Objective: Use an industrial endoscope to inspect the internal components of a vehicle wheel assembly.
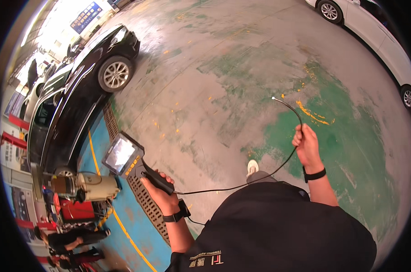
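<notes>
My left hand [162,192] is wrapped round the handle of a handheld inspection camera [125,156], a borescope with a lit screen and yellow buttons. Its screen is too bright to read. From the base of the handle a thin black cable [228,189] runs in a slack curve over to my right hand [308,144]. Those fingers are closed on the cable near its far end. Beyond them the cable arcs up and left to a small bright tip [274,98], held in the air above the floor. Both wrists carry black bands.
A black car [74,90] stands at the left, a white car [373,27] at the upper right. A metal floor grate [144,199] borders a blue strip [124,199] with yellow lines. Workshop equipment [96,186] and people [71,240] are at the lower left.
</notes>
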`<state>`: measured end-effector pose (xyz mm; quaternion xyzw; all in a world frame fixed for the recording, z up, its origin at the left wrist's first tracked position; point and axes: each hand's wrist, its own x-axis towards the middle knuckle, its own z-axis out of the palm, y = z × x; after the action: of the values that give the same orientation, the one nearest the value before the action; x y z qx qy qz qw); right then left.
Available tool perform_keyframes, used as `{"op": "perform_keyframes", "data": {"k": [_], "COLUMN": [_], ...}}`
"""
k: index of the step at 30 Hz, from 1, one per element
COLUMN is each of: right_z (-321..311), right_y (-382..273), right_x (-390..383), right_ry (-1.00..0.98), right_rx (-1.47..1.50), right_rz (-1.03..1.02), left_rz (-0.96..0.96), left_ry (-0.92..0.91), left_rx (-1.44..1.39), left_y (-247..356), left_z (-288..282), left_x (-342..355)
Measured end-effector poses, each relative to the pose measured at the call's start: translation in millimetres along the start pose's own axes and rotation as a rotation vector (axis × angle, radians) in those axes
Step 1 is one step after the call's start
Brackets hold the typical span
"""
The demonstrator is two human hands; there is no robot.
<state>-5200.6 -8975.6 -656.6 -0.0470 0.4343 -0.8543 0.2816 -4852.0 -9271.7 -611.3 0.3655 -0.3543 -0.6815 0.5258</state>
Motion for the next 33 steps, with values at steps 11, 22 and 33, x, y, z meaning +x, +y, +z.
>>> {"op": "perform_keyframes", "data": {"k": [11,22,33], "right_z": [142.6,280.3,329.7], "right_y": [24.3,77.9,114.6], "right_x": [345.8,646.5,956.0], "right_ry": [-0.120,-0.067,0.096], "right_rx": [-0.031,-0.011,0.087], "right_rz": [0.174,0.128,0.074], "left_rz": [0.078,0.121,0.077], "left_ry": [0.110,-0.029,-0.119], "left_rx": [0.057,0.021,0.049], "left_y": [-37.9,-75.7,-171.6], "left_z": [126.4,282.8,480.0], "left_x": [234.0,557.7,880.7]}}
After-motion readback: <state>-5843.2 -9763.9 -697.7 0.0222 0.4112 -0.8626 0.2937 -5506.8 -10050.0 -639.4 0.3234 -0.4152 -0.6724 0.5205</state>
